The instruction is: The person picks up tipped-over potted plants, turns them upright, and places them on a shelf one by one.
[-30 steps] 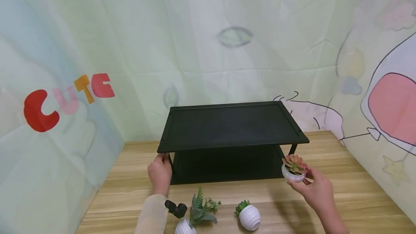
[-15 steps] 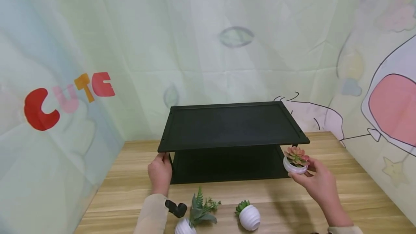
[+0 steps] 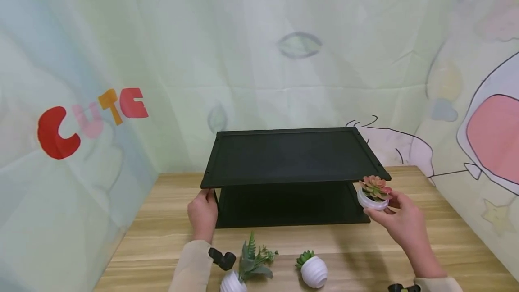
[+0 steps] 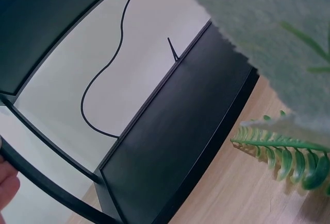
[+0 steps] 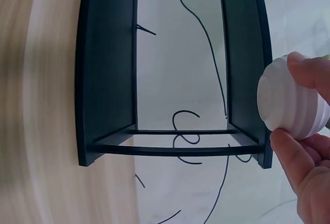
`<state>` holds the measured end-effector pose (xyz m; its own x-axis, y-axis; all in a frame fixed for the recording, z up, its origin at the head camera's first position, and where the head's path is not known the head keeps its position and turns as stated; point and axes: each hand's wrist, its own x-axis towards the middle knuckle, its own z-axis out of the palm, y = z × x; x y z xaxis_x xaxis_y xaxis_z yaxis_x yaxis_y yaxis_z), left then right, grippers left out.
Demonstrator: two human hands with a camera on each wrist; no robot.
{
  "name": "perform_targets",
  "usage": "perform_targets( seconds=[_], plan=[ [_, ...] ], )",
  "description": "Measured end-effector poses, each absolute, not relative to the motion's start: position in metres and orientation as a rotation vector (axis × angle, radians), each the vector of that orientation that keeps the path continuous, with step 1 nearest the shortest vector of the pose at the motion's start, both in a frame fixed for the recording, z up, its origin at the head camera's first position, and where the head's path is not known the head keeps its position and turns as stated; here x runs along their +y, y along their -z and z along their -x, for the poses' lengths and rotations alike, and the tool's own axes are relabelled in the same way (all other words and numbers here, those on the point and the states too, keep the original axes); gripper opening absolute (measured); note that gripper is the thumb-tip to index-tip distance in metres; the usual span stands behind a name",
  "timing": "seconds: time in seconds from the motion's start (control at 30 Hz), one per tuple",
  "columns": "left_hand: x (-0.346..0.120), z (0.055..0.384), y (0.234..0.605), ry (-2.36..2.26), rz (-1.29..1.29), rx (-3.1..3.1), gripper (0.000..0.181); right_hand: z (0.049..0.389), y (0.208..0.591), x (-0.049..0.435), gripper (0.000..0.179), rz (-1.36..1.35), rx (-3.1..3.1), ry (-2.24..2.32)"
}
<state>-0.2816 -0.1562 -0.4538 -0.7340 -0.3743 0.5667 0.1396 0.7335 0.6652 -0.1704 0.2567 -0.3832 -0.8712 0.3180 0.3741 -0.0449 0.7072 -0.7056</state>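
A black two-tier shelf stands at the back of the wooden table. My left hand grips its front left post just under the top board; in the left wrist view only some fingertips show beside that post. My right hand pinches a white ribbed pot between thumb and fingers. A pink and green succulent sits in this pot, upright, overlapping the top board's front right corner in the head view.
A white pot with leafy greenery lies tilted near the left forearm. To its right a small round white pot with a green succulent leans on its side. A printed cloth backdrop surrounds the table.
My right hand has lifted the potted succulent from below the top board's level to its front right corner. The left hand keeps its hold on the shelf post.
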Motion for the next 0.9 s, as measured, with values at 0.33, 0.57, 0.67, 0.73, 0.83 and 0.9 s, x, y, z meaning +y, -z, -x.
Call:
perform_targets(
  seconds=[0.33, 0.57, 0.67, 0.73, 0.83, 0.9],
  plan=[
    [-0.156, 0.283, 0.456, 0.904, -0.156, -2.194, 0.017, 0.175, 0.373, 0.257, 0.066, 0.22, -2.461, -1.01],
    [-0.156, 0.285, 0.458, 0.901, -0.149, -2.186, 0.016, 0.181, 0.365, 0.257, 0.062, 0.21, -2.422, -1.008],
    [-0.157, 0.285, 0.459, 0.902, -0.15, -2.193, 0.016, 0.182, 0.362, 0.257, 0.064, 0.212, -2.432, -1.004],
    [-0.157, 0.285, 0.459, 0.899, -0.15, -2.195, 0.016, 0.184, 0.36, 0.257, 0.065, 0.22, -2.443, -0.991],
    [-0.157, 0.285, 0.458, 0.895, -0.148, -2.197, 0.016, 0.187, 0.358, 0.257, 0.066, 0.227, -2.456, -0.981],
    [-0.157, 0.285, 0.458, 0.891, -0.148, -2.2, 0.016, 0.188, 0.356, 0.257, 0.067, 0.237, -2.465, -0.989]
  ],
)
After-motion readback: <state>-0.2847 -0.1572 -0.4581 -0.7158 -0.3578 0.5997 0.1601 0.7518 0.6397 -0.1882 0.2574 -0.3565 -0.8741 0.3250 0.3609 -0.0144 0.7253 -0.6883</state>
